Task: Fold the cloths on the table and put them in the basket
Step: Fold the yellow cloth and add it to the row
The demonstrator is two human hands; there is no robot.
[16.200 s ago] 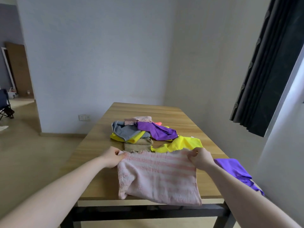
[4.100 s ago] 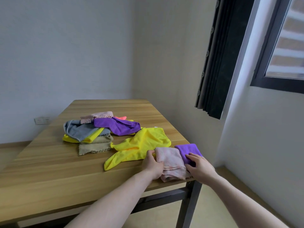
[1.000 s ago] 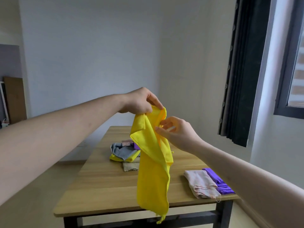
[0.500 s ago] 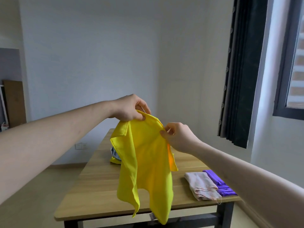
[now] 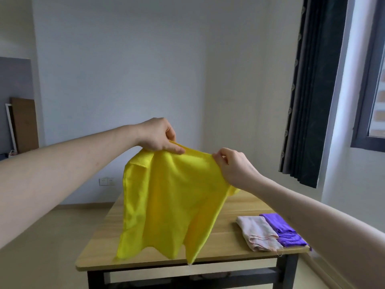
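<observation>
A yellow cloth hangs spread in the air above the wooden table. My left hand pinches its upper edge near the left, and my right hand pinches the upper right corner. The cloth's left corner droops over in a fold. On the table's near right corner lie a folded pink cloth and a folded purple cloth, side by side. The yellow cloth hides the pile of other cloths behind it. No basket is in view.
A dark curtain and a window frame are on the right wall. A board leans against the far left wall. A wall socket sits low behind the table. Floor lies left of the table.
My hands have moved apart and lower, and the yellow cloth has opened from a hanging bunch into a wide sheet. It now covers the pile behind it.
</observation>
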